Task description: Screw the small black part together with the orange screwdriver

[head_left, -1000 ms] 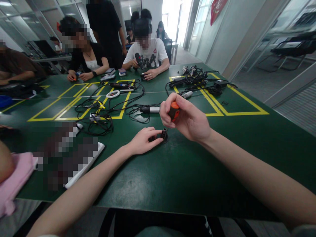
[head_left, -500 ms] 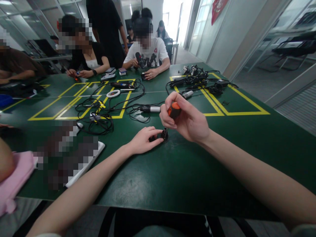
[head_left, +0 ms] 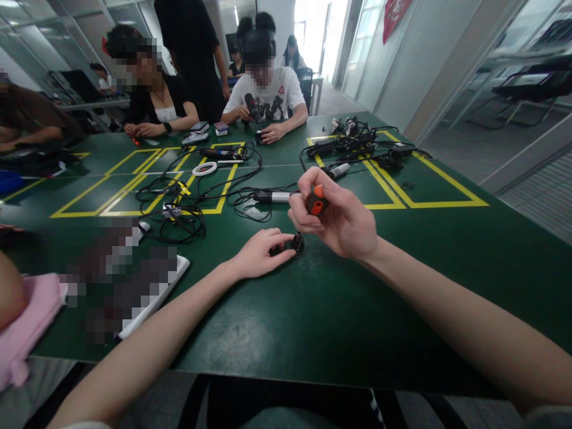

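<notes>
My right hand (head_left: pixel 339 215) is closed around the orange and black handle of a screwdriver (head_left: pixel 317 201). Its shaft points down to a small black part (head_left: pixel 297 243) on the green table, and the tip's exact contact is hard to make out. My left hand (head_left: pixel 263 253) rests on the table with thumb and fingers pinching that black part from the left. Part of it is hidden under the fingers.
Tangled black cables (head_left: pixel 172 208) lie at the left, and another cable pile (head_left: pixel 357 143) at the back right. A silver and black cylindrical tool (head_left: pixel 274 197) lies just beyond my hands. A white-edged tray (head_left: pixel 181 268) is beside my left forearm. Several people sit around the table.
The screwdriver handle has turned a little in my right hand, whose fingers have shifted slightly. My left hand stays on the black part.
</notes>
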Action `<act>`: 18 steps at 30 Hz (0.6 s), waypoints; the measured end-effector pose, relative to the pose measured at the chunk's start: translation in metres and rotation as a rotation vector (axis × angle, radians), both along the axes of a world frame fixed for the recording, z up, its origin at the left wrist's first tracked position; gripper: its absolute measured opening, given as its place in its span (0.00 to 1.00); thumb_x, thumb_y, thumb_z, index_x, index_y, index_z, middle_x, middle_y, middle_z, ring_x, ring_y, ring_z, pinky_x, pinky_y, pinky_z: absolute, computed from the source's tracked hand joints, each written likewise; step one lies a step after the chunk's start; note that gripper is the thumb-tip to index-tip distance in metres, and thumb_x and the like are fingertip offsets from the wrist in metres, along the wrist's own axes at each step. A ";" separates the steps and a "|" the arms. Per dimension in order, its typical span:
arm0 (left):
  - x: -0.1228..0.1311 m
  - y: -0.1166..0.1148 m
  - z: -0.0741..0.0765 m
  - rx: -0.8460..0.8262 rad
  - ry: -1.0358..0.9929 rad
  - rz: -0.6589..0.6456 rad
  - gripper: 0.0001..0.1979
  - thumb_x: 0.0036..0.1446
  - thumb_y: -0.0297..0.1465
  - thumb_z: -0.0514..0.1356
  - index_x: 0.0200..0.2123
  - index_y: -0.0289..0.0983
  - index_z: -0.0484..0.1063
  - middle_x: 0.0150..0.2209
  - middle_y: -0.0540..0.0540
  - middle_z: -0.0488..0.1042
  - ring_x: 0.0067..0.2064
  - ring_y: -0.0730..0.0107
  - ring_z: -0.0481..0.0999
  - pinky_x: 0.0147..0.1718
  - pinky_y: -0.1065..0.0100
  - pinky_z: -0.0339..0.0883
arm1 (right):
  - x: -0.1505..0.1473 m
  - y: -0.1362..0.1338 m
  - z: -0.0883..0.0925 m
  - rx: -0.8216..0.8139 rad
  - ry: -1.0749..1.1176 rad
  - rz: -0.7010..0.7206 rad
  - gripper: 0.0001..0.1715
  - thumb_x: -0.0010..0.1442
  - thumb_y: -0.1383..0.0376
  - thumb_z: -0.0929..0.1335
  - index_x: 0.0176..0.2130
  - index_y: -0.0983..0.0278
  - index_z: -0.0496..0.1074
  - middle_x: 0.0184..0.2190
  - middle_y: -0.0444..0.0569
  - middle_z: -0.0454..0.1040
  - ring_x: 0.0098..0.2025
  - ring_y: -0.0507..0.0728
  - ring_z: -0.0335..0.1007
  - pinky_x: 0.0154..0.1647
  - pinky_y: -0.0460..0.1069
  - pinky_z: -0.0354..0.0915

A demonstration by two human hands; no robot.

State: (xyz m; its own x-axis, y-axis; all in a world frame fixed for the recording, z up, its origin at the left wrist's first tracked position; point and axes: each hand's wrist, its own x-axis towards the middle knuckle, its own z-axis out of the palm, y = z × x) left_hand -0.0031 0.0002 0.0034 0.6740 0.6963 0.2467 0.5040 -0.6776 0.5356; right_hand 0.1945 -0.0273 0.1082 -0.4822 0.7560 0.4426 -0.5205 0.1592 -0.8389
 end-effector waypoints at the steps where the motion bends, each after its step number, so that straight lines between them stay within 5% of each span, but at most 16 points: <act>1: 0.000 0.000 0.000 -0.001 0.002 0.003 0.19 0.73 0.42 0.62 0.60 0.39 0.79 0.38 0.46 0.76 0.40 0.64 0.75 0.44 0.63 0.70 | 0.001 0.001 0.000 0.002 -0.002 -0.002 0.22 0.67 0.48 0.73 0.37 0.59 0.63 0.20 0.35 0.61 0.20 0.48 0.48 0.23 0.45 0.48; 5: 0.001 -0.001 0.001 -0.009 0.008 0.008 0.19 0.73 0.42 0.61 0.59 0.39 0.80 0.38 0.46 0.76 0.39 0.64 0.75 0.44 0.63 0.70 | 0.002 0.007 0.001 0.006 -0.020 -0.049 0.25 0.68 0.44 0.72 0.34 0.61 0.67 0.21 0.38 0.64 0.21 0.50 0.55 0.24 0.47 0.54; 11: 0.000 -0.002 0.002 -0.002 0.009 0.010 0.19 0.73 0.41 0.62 0.59 0.39 0.80 0.37 0.47 0.75 0.38 0.64 0.75 0.44 0.63 0.69 | 0.001 0.008 0.003 -0.026 -0.043 -0.086 0.32 0.70 0.38 0.67 0.30 0.60 0.65 0.20 0.37 0.53 0.21 0.49 0.45 0.22 0.46 0.49; 18: 0.000 -0.002 0.003 -0.011 0.021 0.009 0.18 0.73 0.41 0.62 0.58 0.38 0.80 0.37 0.47 0.75 0.38 0.64 0.74 0.43 0.64 0.69 | 0.001 0.004 -0.002 -0.002 -0.007 -0.017 0.23 0.68 0.46 0.72 0.38 0.58 0.64 0.21 0.35 0.60 0.21 0.49 0.47 0.23 0.45 0.49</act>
State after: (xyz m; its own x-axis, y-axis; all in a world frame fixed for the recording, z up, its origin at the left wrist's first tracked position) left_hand -0.0026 -0.0018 0.0062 0.6723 0.7052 0.2250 0.5214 -0.6669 0.5324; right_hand 0.1960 -0.0234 0.1063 -0.4726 0.7647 0.4381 -0.5119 0.1665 -0.8427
